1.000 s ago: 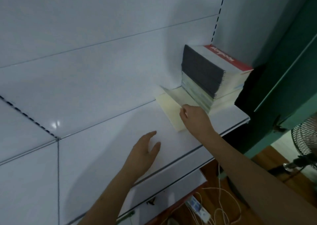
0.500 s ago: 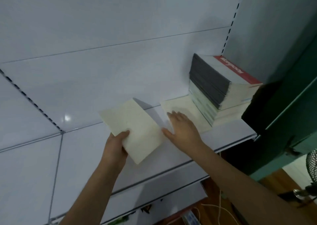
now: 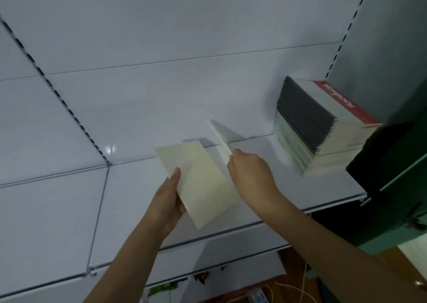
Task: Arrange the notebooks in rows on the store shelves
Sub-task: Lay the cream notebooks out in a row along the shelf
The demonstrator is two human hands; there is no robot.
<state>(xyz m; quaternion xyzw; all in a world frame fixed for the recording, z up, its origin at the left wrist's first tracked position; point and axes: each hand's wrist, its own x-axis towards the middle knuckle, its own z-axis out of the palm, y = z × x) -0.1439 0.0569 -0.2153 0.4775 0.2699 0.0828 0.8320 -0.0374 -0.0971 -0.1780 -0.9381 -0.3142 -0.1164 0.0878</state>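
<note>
Each grip pinches one notebook: left hand (image 3: 169, 201) holds a flat one (image 3: 201, 182); right hand (image 3: 250, 173) holds another (image 3: 219, 138) edge-up, stack (image 3: 316, 127) farther right.

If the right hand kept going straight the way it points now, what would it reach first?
Probably the white back panel: the right hand, holding a cream notebook edge-on, points there, left of the stack. Depth is unclear.
</note>
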